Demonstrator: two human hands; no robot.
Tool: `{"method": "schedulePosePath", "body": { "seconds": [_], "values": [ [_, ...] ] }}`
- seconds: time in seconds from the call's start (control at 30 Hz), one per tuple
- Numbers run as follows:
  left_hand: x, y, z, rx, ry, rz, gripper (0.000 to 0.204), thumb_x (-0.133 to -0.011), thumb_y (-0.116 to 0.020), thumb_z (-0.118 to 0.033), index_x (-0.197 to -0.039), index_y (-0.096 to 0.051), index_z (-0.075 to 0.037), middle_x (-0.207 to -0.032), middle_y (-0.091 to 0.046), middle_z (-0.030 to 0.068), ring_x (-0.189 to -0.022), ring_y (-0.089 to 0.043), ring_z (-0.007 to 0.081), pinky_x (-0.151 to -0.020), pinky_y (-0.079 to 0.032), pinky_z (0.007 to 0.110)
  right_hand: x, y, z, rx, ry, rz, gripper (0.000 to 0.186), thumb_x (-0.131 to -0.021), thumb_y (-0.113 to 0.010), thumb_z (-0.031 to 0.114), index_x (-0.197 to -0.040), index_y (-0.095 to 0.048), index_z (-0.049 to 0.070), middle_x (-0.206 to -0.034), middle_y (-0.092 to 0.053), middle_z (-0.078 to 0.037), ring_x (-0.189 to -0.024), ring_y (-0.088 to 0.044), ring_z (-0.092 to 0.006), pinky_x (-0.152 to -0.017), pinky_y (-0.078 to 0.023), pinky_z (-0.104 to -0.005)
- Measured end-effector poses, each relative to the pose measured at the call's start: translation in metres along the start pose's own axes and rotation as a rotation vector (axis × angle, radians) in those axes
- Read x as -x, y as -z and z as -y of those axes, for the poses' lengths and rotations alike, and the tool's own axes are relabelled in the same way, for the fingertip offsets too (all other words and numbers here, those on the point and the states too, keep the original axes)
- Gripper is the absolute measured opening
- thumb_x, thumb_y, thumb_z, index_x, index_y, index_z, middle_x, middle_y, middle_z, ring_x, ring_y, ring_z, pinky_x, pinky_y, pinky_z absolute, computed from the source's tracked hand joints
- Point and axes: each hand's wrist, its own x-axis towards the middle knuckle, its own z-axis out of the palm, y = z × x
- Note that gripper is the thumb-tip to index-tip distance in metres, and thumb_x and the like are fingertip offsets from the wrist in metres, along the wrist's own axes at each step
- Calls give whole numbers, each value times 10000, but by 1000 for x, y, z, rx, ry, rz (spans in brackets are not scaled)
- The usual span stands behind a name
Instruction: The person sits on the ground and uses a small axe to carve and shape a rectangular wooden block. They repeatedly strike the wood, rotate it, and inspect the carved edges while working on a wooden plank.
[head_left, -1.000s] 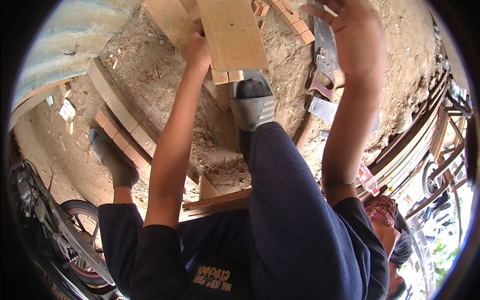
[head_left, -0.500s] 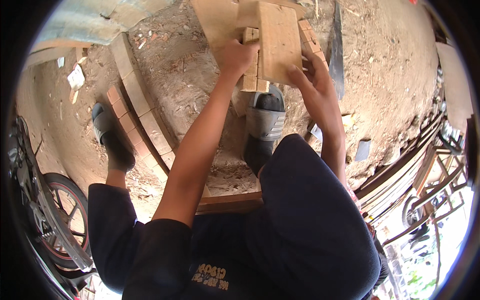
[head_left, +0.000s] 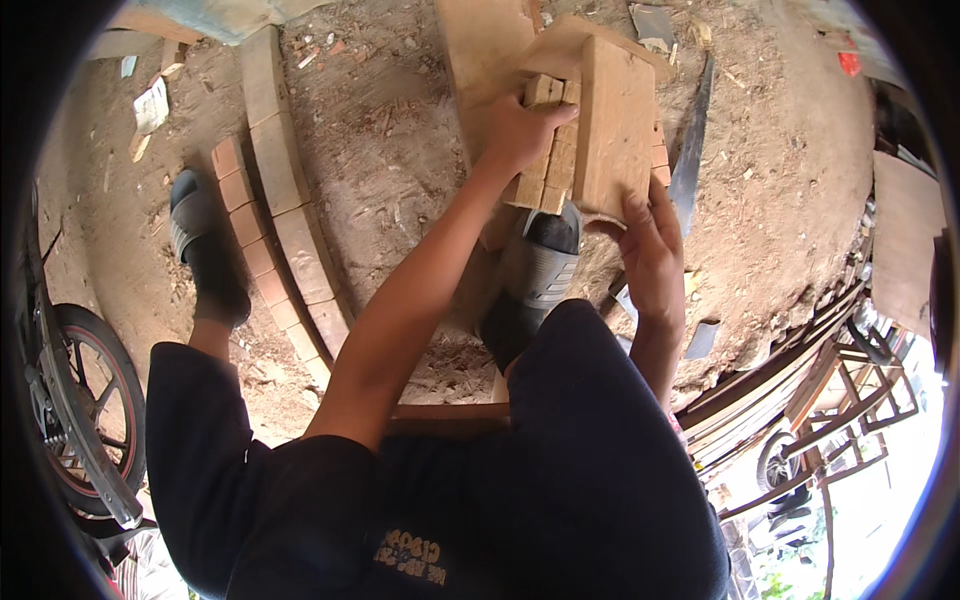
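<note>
My left hand (head_left: 520,138) is closed round a bundle of narrow wooden strips (head_left: 560,165), its thumb across their far part. Just right of the bundle, a thick, pale rectangular wooden board (head_left: 618,125) stands tilted. My right hand (head_left: 650,240) grips that board by its near right corner, with the fingers partly behind it. Below the bundle is my right foot in a grey striped sandal (head_left: 548,262). A larger flat board (head_left: 475,45) lies beyond my left hand, partly hidden by it.
Left of centre, a curved row of brown blocks (head_left: 285,165) runs beside reddish blocks (head_left: 262,262). A dark, tapering blade-like strip (head_left: 692,145) lies to the right. A motorcycle wheel (head_left: 98,400) stands at lower left. Long planks (head_left: 760,385) and a wooden frame (head_left: 850,420) are at right.
The view has shifted, and hands and wood now appear farther right and slightly lower. My right hand has moved to the board's near corner; more of the strips shows beside the board.
</note>
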Motion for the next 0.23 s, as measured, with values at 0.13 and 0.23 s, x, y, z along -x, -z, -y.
{"method": "schedulePosePath", "body": {
  "seconds": [0.13, 0.23],
  "values": [
    [14, 3, 11, 373, -134, -42, 548, -798, -821, -292, -1159, -620, 67, -1023, -728, 188, -909, -726, 255, -820, -571, 377, 22, 9, -3, 116, -11, 77, 642, -987, -638, 252, -1464, -377, -89, -1370, -543, -222, -1275, -530, -265, -1090, -419, -414],
    [36, 0, 8, 442, -336, -122, 598, -865, -783, -285, -1287, -518, 46, -1193, -673, 209, -1070, -690, 274, -931, -565, 441, 41, 22, -18, -36, -75, 124, 838, -895, -736, 359, -1494, -345, -77, -1461, -478, -255, -1423, -407, -302, -1218, -217, -435]
  ]
}}
